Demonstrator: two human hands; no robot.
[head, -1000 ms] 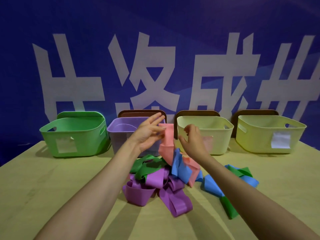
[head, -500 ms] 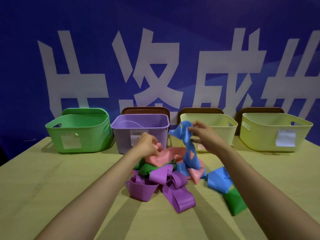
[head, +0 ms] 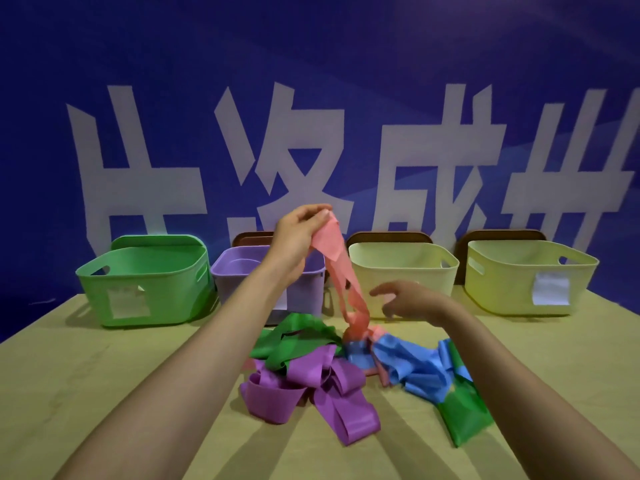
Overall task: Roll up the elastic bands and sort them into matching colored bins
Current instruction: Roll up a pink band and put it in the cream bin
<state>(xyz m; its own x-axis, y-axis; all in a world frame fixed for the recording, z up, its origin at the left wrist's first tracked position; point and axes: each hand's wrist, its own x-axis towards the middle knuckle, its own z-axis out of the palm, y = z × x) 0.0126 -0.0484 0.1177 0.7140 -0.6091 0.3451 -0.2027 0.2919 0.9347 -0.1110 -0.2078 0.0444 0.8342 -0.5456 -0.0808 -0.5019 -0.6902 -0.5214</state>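
Observation:
My left hand (head: 298, 237) pinches the top end of a pink elastic band (head: 341, 271) and holds it up above the pile; the band hangs down into the heap. My right hand (head: 407, 299) hovers just right of the hanging pink band with fingers relaxed, holding nothing. On the table below lie a green band (head: 294, 341), purple bands (head: 311, 386), blue bands (head: 408, 365) and another green band (head: 464, 414), tangled together. Behind stand a green bin (head: 145, 282), a purple bin (head: 242, 268), a pale yellow bin (head: 401, 268) and a yellow-green bin (head: 526, 271).
The wooden table (head: 86, 375) carries the pile at its middle. Brown boards (head: 498, 235) stand behind the three right bins. A blue banner with large white characters (head: 311, 150) forms the back wall. White labels are stuck on the bins' fronts.
My left hand rose from the pile, lifting the pink band up. My right hand let go of the blue band, which dropped onto the heap, and lowered toward the pink band.

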